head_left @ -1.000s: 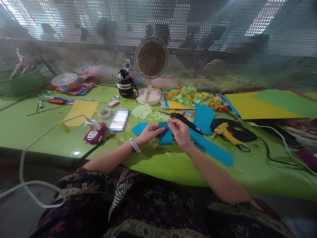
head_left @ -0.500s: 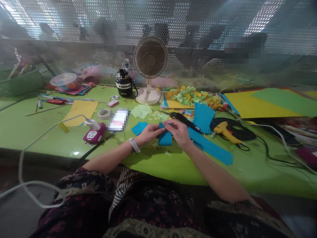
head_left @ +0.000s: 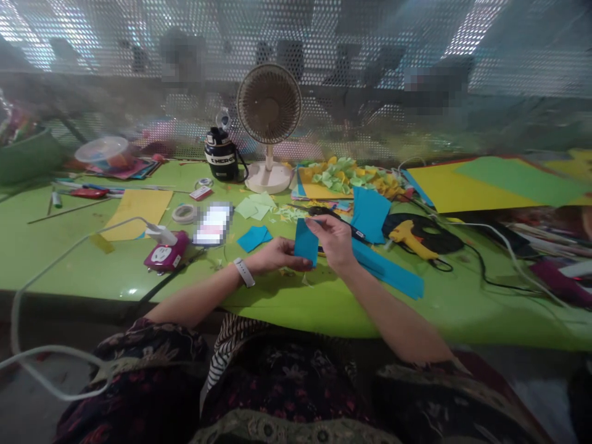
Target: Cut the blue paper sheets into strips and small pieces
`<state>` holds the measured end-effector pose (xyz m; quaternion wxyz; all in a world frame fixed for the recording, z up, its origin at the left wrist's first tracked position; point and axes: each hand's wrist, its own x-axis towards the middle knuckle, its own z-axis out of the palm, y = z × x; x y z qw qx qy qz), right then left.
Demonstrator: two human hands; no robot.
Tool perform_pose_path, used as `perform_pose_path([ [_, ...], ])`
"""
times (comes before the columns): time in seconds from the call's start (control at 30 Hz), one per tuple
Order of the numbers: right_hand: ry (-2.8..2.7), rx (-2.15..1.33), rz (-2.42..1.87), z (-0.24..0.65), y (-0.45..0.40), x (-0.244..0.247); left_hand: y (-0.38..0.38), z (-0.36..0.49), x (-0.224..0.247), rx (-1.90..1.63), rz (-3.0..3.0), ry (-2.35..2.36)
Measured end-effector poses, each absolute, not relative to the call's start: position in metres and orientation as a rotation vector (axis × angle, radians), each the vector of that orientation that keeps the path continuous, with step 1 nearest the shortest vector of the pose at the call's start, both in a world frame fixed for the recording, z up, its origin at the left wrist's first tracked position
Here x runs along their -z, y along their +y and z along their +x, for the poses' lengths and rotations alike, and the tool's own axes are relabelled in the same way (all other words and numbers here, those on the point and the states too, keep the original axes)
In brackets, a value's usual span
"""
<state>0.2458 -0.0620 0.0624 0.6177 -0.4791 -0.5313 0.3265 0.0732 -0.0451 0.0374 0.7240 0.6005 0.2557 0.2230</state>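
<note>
Between my hands is a folded strip of blue paper (head_left: 305, 243), held up just above the green table. My left hand (head_left: 282, 254) grips its lower left side, fingers closed around the bottom edge. At the upper right edge, my right hand (head_left: 337, 240) pinches the paper between thumb and fingers. Small cut pieces of blue paper (head_left: 254, 237) lie left of my hands. Longer blue paper strips (head_left: 393, 271) lie to the right, and a stack of wider blue paper (head_left: 370, 213) sits behind them. Scissors with black handles (head_left: 340, 219) appear partly hidden behind my right hand.
A yellow glue gun (head_left: 411, 239) with its cord lies to the right. At the left are a purple power adapter (head_left: 166, 251), a lit phone (head_left: 213, 224) and a tape roll (head_left: 184, 213). A fan (head_left: 269, 176) and a black jug (head_left: 221, 160) stand at the back.
The looped blue strip now looks flat and upright. My left hand has moved down to its lower edge, while my right hand stays at the top. The view has shifted slightly right.
</note>
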Motion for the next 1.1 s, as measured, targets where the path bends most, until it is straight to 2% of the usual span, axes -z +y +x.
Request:
perform_pose_path([
  [0.33,-1.235,-0.673,-1.128,0.248,-0.062,-0.069,-0.045,0.072,-0.038,-0.39,1.28,0.575],
  [0.57,-1.421,-0.971,-1.204,0.252,-0.061,-0.07,-0.04,0.069,-0.045,-0.522,1.269,0.633],
  [0.9,-1.552,-0.781,-1.311,0.258,-0.06,-0.069,-0.032,0.064,-0.044,-0.55,1.252,0.606],
  [1.1,-1.619,-1.055,-1.308,0.262,-0.061,-0.076,-0.026,0.058,-0.047,-0.619,1.249,0.605],
])
